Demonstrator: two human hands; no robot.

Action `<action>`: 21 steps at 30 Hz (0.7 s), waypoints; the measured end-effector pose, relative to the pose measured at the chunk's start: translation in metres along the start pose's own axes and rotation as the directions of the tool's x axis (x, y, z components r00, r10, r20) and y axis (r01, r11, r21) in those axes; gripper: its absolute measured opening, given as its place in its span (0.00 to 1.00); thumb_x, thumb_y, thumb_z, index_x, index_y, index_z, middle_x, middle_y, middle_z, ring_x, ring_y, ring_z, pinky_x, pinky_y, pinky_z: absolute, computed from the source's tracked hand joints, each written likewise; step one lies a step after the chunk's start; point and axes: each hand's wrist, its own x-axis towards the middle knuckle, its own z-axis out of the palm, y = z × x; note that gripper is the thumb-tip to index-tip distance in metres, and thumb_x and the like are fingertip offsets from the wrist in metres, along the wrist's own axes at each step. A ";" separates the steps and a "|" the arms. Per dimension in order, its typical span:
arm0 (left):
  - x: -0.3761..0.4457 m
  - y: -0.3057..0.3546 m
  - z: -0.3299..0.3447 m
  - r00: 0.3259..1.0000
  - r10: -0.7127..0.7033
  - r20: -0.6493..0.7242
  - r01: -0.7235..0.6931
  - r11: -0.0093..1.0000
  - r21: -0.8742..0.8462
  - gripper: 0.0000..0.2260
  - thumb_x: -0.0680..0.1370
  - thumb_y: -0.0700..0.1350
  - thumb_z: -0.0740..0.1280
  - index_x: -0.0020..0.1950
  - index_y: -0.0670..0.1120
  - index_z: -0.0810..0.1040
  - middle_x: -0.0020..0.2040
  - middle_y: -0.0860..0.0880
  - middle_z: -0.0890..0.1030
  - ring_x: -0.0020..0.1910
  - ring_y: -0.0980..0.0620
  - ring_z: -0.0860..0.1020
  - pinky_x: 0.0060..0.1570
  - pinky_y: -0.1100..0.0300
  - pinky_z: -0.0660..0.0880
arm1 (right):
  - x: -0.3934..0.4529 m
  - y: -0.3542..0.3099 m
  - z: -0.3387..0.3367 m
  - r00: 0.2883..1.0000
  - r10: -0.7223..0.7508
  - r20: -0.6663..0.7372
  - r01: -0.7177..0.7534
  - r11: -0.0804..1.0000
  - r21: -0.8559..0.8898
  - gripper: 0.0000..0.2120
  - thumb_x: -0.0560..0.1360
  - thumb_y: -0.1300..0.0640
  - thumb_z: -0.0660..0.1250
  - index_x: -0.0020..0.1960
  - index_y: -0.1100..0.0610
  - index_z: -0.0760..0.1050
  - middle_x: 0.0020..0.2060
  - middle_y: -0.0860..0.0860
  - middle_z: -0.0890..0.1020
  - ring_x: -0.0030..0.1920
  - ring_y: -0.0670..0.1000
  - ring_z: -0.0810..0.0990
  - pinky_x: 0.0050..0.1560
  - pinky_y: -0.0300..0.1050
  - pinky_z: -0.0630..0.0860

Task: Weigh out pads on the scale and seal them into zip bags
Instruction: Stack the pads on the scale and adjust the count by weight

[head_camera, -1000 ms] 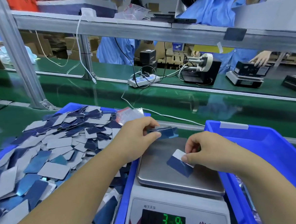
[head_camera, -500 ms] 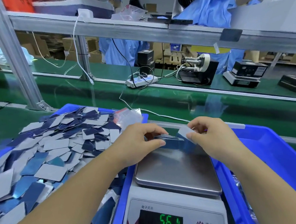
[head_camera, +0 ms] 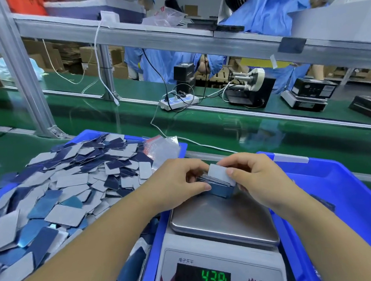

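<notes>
Holding pad stack (head_camera: 219, 183) over scale (head_camera: 224, 220), both hands, display (head_camera: 215, 278) green digits

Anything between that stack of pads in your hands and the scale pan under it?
Nothing visible. Both the left hand and right hand grip the stack of pads at the far edge of the scale pan, whose surface is bare.

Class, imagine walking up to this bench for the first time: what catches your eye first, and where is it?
The heap of blue and grey pads filling the bin on the left stands out first. At centre, both hands, left hand and right hand, pinch a small stack of pads over the scale, whose green display glows below.
</notes>
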 end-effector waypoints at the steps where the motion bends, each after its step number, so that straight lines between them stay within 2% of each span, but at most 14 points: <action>1: 0.000 -0.001 0.000 1.000 -0.002 0.000 0.002 1.000 -0.004 0.12 0.74 0.46 0.75 0.52 0.62 0.82 0.32 0.58 0.74 0.30 0.61 0.70 0.33 0.71 0.67 | 0.000 0.000 0.001 1.000 0.007 0.005 -0.007 1.000 0.017 0.19 0.80 0.64 0.65 0.47 0.39 0.82 0.34 0.39 0.83 0.30 0.37 0.75 0.32 0.30 0.70; 5: 0.000 -0.003 0.003 1.000 -0.001 0.012 0.002 0.997 -0.072 0.22 0.74 0.45 0.76 0.59 0.68 0.75 0.41 0.58 0.80 0.34 0.60 0.72 0.39 0.71 0.70 | 0.001 0.001 0.004 0.998 0.065 -0.011 -0.064 0.993 0.097 0.15 0.79 0.66 0.65 0.44 0.48 0.83 0.31 0.43 0.81 0.27 0.44 0.71 0.30 0.35 0.70; 9: 0.000 -0.003 0.003 0.999 -0.008 0.043 0.011 0.998 -0.065 0.28 0.74 0.45 0.75 0.69 0.64 0.69 0.46 0.59 0.82 0.36 0.59 0.73 0.41 0.69 0.71 | 0.001 0.000 0.004 0.987 0.155 -0.029 -0.149 0.977 0.152 0.11 0.79 0.67 0.65 0.48 0.54 0.82 0.32 0.52 0.79 0.26 0.48 0.70 0.29 0.39 0.69; 12: 0.000 -0.002 0.001 0.998 0.006 0.061 -0.003 0.999 -0.042 0.28 0.75 0.45 0.75 0.69 0.63 0.68 0.47 0.59 0.83 0.37 0.57 0.74 0.42 0.68 0.71 | 0.001 0.000 0.004 0.971 0.236 0.030 -0.236 0.946 0.222 0.10 0.79 0.68 0.64 0.50 0.57 0.81 0.34 0.56 0.77 0.26 0.49 0.68 0.27 0.40 0.66; 17: 0.000 -0.002 0.001 0.999 -0.008 0.041 0.010 0.998 -0.059 0.23 0.74 0.45 0.76 0.63 0.64 0.75 0.45 0.59 0.82 0.36 0.61 0.73 0.43 0.72 0.70 | 0.001 0.002 0.006 0.978 0.208 0.008 -0.208 0.978 0.031 0.08 0.79 0.62 0.66 0.48 0.51 0.82 0.30 0.47 0.79 0.26 0.47 0.71 0.29 0.39 0.68; 21: 0.000 -0.001 0.001 0.999 -0.022 0.034 0.025 0.997 -0.070 0.20 0.74 0.44 0.76 0.62 0.62 0.78 0.43 0.61 0.82 0.35 0.62 0.73 0.44 0.72 0.72 | 0.001 0.002 0.004 0.976 0.216 -0.034 -0.201 0.950 0.239 0.10 0.78 0.67 0.66 0.47 0.55 0.82 0.28 0.52 0.76 0.24 0.48 0.68 0.25 0.38 0.65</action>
